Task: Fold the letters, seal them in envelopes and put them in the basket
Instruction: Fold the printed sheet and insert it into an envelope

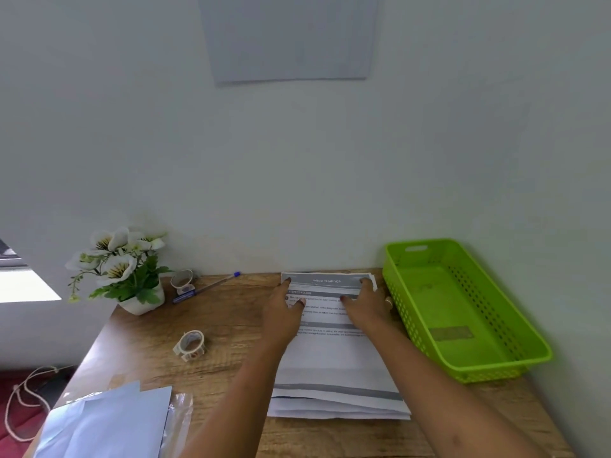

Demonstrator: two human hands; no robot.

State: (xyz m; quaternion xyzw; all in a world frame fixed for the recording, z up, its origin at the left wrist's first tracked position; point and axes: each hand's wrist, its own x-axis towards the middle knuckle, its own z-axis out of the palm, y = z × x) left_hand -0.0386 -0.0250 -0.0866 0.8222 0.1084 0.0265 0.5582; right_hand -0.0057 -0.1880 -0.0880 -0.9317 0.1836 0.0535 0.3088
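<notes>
Lengthwise, the letters [334, 355] run from the near edge of the table [231, 325] to its far edge, heading farthest; left hand [284, 314] and right hand [368, 307] press them flat, fingers straight.

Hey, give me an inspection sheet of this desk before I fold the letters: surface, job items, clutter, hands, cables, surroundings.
Surface: wooden table, set against a pale wall.
Job's things: stack of letters at centre, unfolded; envelopes at the near left corner; green basket at right, no envelope in it.
Clutter: patterned roll, second roll, pen, potted flowers, all left of the stack.
Hands: left hand and right hand lie on the top sheet, fingertips at its far edge.
Cables: white cord on the floor, left of the table.
Surroundings: grey sheet on the wall.
</notes>
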